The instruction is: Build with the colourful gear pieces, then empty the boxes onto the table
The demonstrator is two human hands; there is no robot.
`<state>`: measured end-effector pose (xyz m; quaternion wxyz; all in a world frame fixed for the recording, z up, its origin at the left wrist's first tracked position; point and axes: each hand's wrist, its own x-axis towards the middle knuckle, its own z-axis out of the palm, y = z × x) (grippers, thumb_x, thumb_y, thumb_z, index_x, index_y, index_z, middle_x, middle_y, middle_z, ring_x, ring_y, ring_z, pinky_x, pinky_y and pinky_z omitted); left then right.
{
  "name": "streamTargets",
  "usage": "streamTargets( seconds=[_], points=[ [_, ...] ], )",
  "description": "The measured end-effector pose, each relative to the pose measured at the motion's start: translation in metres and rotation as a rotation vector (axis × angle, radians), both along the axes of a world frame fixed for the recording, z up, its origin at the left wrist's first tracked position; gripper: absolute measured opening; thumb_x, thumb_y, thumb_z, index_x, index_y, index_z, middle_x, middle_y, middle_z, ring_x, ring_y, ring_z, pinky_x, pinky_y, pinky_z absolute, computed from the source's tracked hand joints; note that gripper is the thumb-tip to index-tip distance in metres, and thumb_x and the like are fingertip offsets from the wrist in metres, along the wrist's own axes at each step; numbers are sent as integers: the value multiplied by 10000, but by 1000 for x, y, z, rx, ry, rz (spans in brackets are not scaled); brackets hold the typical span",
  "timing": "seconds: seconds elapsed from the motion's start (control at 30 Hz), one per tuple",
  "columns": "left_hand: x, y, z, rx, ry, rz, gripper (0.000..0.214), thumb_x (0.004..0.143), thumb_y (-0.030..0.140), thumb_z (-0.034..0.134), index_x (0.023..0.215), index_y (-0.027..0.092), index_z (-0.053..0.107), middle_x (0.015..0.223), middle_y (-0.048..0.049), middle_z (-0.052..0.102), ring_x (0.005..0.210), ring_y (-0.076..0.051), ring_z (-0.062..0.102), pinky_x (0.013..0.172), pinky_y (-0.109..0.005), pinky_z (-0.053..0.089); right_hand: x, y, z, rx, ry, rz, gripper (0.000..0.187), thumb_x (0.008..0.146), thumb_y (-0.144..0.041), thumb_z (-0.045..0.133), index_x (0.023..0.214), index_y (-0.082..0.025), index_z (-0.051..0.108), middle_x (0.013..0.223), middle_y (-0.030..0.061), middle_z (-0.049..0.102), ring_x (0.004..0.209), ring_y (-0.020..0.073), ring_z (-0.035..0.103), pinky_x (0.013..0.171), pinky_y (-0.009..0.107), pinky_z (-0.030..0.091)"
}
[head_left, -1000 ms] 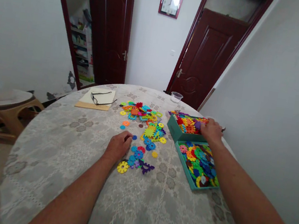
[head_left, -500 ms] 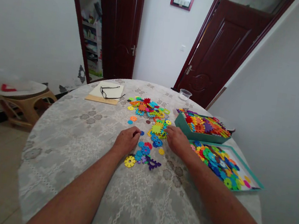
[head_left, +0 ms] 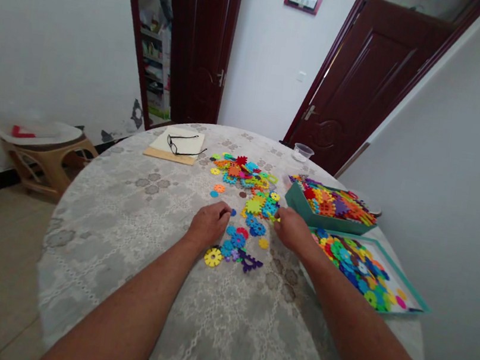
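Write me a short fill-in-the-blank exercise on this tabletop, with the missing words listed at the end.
1. A pair of ____ lies on the paper.
2. Of the near and far edges of the table, the bowl stands by the ____ one.
3. The tray lies nearer the person's ____ hand.
4. The round piece nearest the left forearm is ____.

Missing words: glasses; far; right; yellow.
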<state>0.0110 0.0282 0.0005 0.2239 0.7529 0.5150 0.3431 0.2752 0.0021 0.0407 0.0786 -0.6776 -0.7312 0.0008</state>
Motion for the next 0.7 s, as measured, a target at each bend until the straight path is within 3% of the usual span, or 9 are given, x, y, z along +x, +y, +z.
streamTargets(
  seconds=[0.1,0.17,0.3,0.37,0.47,0.7],
  points=[
    [0,-1,1,-1,5,6,217,960,232,553,1020,221,761,1018,-56,802,906,-208,712,853,-303,506,-2,-9,6,13,58,15,109,897,-130,589,980,-161,651,1029,102,700,976,212,636,844,281,437],
    [0,-2,2,-3,7,12,215,958,230,557,1020,222,763,1013,-55,802,904,-208,712,854,-302,506,-7,-23,11,-16,241,33,61,903,-175,582,940,-181,630,973,64,696,912,194,639,785,269,444],
    [0,-3,4,-4,24,8,213,960,231,559,1024,223,762,1011,-52,801,905,-204,712,854,-297,505,-27,-62,15,-300,666,126,107,923,-302,582,964,-210,618,762,-21,627,664,158,587,604,247,395],
    [0,-3,5,3,28,4,216,965,233,554,1028,220,760,1020,-54,801,911,-206,712,857,-298,504,-39,-80,12,-312,633,167,82,901,-282,609,940,-211,621,775,-18,616,688,156,572,619,248,377],
    [1,-4,6,6,25,2,220,968,233,545,1031,214,755,1039,-57,800,927,-213,713,862,-303,505,-54,-96,2,-187,489,189,49,840,-160,622,859,-198,597,907,20,628,833,170,578,716,259,379],
    [0,-5,8,-16,36,6,212,966,240,549,1031,228,751,1018,-49,802,914,-207,716,841,-295,508,-55,-96,-6,-221,476,183,159,812,-103,632,901,-212,557,926,6,622,849,166,560,703,249,341]
  ],
)
